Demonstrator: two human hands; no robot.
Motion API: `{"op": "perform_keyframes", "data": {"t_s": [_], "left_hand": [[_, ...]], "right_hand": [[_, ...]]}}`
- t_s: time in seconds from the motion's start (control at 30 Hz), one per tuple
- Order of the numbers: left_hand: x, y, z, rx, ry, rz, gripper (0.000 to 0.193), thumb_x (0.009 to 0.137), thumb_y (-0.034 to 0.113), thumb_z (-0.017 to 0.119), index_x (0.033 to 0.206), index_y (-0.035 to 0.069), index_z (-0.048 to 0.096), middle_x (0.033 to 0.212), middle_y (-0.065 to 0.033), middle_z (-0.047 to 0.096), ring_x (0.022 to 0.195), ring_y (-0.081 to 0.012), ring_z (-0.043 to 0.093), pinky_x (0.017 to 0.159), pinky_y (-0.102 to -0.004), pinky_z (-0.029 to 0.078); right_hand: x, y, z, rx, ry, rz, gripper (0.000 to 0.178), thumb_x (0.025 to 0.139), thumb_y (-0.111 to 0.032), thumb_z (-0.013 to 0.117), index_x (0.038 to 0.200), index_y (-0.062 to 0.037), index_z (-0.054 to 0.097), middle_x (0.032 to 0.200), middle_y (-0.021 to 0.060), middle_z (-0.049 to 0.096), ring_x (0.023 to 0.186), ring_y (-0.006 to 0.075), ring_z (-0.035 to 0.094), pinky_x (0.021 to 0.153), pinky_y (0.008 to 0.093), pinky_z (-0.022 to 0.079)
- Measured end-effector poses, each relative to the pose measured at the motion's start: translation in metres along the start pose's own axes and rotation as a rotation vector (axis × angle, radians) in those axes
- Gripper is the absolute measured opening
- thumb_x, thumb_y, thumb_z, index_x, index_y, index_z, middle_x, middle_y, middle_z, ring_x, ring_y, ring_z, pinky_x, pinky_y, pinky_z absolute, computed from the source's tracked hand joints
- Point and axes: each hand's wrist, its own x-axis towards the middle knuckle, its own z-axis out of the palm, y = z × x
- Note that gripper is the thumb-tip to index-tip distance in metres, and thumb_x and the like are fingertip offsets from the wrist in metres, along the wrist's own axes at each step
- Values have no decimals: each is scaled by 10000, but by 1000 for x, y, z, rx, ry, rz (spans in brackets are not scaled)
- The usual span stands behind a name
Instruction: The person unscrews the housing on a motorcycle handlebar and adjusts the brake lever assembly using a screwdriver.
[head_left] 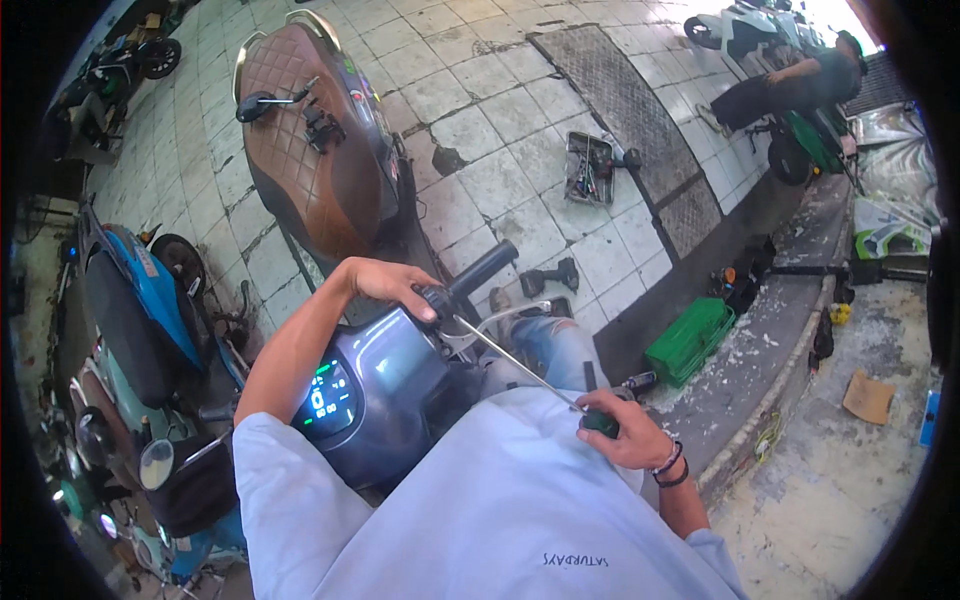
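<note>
My right hand (632,432) is closed around the dark green handle of a long screwdriver (525,368). Its thin metal shaft slants up and left to the switch housing (436,303) on the scooter's handlebar. My left hand (388,284) grips that housing, fingers curled over it beside the shaft's far end; the exact tip is hard to make out. Beyond the housing sticks out a black rubber handlebar grip (484,270), with a silver brake lever (515,311) below it. A lit dashboard display (326,402) glows in the scooter's grey front cowl (395,375), under my left forearm.
On the brown quilted seat (290,70) lie a mirror (258,106) and a black bracket (322,130). The tiled floor holds a tool tray (585,185) and a cordless drill (550,279). A green toolbox (690,342), a blue motorbike (150,290) and another person (800,85) are around.
</note>
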Motion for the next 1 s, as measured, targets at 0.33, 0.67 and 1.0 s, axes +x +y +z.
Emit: {"op": "perform_keyframes", "data": {"t_s": [0.33,0.67,1.0], "left_hand": [[5,-11,-11,-114,-19,-43,850,872,299,919,1519,-99,539,1330,-82,712,1215,-177,639,1098,-334,493],[3,1,-5,-103,-47,-24,781,860,268,928,1469,-78,582,1272,-61,724,1142,-150,655,1040,-322,513],[2,1,-5,-93,-40,-40,821,838,304,949,1461,-87,585,1251,-83,737,1133,-156,669,1018,-327,523]], "right_hand": [[6,29,11,68,24,-125,413,987,-167,802,1367,-36,708,947,70,747,808,118,679,747,299,544],[14,59,23,229,-137,31,388,1018,-183,767,1375,-36,721,947,50,738,794,101,681,730,273,545],[21,50,15,275,-165,108,419,997,-206,792,1356,-6,715,1105,148,799,955,164,719,869,321,566]]}}
